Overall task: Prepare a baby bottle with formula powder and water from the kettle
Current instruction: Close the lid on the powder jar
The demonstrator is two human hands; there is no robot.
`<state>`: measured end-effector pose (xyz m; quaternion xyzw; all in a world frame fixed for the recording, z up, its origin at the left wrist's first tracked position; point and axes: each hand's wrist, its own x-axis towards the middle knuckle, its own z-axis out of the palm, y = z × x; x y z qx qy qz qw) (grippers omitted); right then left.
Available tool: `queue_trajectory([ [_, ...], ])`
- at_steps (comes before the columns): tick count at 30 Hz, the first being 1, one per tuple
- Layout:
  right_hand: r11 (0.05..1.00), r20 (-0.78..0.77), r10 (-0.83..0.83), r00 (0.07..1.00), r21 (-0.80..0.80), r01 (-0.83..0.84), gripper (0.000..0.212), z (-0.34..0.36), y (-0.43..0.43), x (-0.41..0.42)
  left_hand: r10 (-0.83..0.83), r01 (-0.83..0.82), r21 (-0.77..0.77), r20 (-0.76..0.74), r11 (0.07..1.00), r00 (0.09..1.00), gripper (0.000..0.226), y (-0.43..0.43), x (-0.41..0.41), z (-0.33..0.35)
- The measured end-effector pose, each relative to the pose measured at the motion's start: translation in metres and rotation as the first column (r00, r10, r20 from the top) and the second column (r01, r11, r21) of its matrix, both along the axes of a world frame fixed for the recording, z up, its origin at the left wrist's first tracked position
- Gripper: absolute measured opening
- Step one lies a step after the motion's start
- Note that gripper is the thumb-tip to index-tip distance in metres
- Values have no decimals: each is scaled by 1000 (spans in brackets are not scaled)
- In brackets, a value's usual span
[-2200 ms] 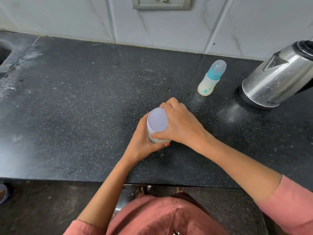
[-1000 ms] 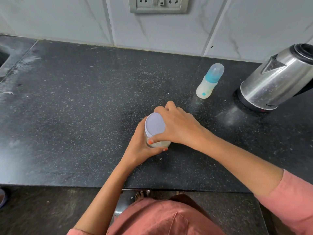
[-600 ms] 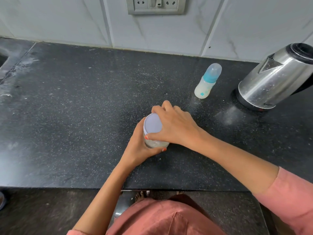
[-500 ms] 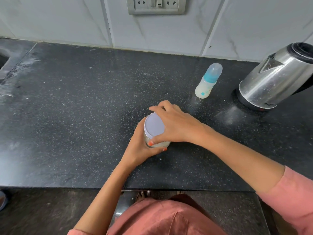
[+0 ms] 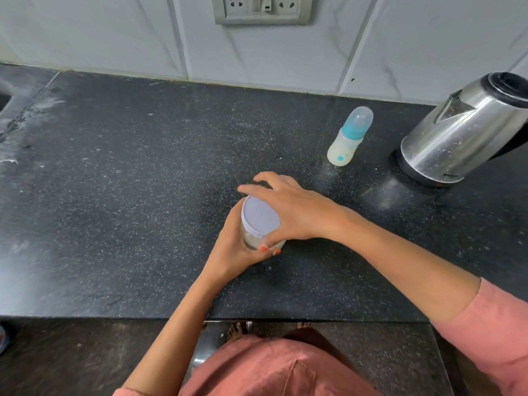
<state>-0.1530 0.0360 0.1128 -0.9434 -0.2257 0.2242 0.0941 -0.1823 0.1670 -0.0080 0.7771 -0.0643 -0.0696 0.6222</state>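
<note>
A clear jar of pale formula powder point(image 5: 251, 238) with a white lid point(image 5: 259, 214) stands on the black countertop point(image 5: 128, 181) near its front middle. My left hand point(image 5: 233, 250) grips the jar's body from the near side. Over the lid lies my right hand point(image 5: 288, 208), its thumb and fingers curled round the lid's rim. A baby bottle point(image 5: 350, 137) with a blue collar and a clear cap stands upright further back to the right, holding pale liquid. To its right sits a steel kettle point(image 5: 463, 130) on its black base, lid open.
A tiled wall with a socket plate point(image 5: 261, 8) runs along the back. A sink edge point(image 5: 4, 98) shows at the far left. The counter's front edge lies close to my body.
My right hand has turned on the lid, its fingers now reaching further over the far rim. The jar and my left hand have stayed in place.
</note>
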Motion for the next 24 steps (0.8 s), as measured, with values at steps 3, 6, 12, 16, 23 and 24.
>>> queue_trajectory([
  [3,993,51,98,994,-69,-94,75,2,-1,1,2,-2,14,1,1000,1000,86,0,0,0],
  [6,992,217,-18,976,-114,44,68,-5,7,-6,13,-13,-26,-1,1000,1000,88,-1,-1,1],
  [12,998,71,-4,997,-61,8,83,-1,7,-2,-5,5,2,-16,1000,1000,92,0,0,2],
  [16,987,117,114,987,-127,-99,72,-1,2,2,13,-12,38,-18,999,1000,84,-1,-2,6],
  [23,999,251,-11,968,-49,24,57,-12,4,1,121,-123,86,26,989,992,71,-8,-9,18],
  [24,998,259,-19,966,-48,32,57,-13,4,0,123,-126,85,31,988,992,69,-9,-9,20],
])
